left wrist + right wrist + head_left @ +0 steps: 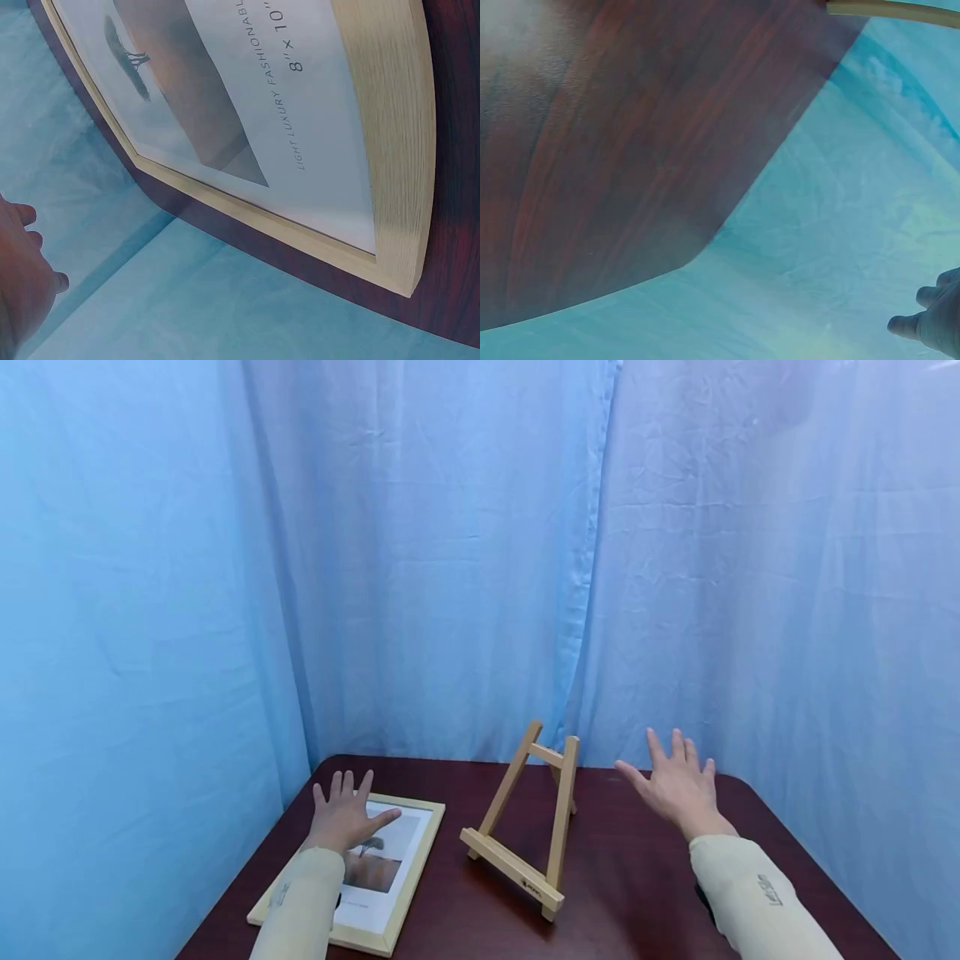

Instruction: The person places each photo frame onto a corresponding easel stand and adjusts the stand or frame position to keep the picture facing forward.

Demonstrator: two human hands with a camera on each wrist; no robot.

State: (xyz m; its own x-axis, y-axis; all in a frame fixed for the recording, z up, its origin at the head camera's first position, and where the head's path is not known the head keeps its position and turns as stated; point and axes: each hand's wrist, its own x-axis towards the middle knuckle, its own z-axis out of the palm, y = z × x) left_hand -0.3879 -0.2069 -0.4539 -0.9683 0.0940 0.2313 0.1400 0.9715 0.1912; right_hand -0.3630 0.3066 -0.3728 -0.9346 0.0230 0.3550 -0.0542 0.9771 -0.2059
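Observation:
My left hand (343,817) is held over a picture frame (420,852), fingers spread and nothing in its grasp. The frame has a pale wooden border and lies flat, face up, on the left of the table. Its print (202,90) shows a tree over a brown ground, with "8" x 10"" lettering beside it. Right of it stands a small wooden easel (558,827), turned at an angle, its ledge toward me and bare. My right hand (681,792) hovers to the right of the easel, fingers spread, holding nothing.
The dark red-brown wooden table (637,877) has rounded far corners. Light blue curtains (450,568) hang close behind it and along both sides. In the right wrist view a bit of the easel (892,9) shows at the top edge.

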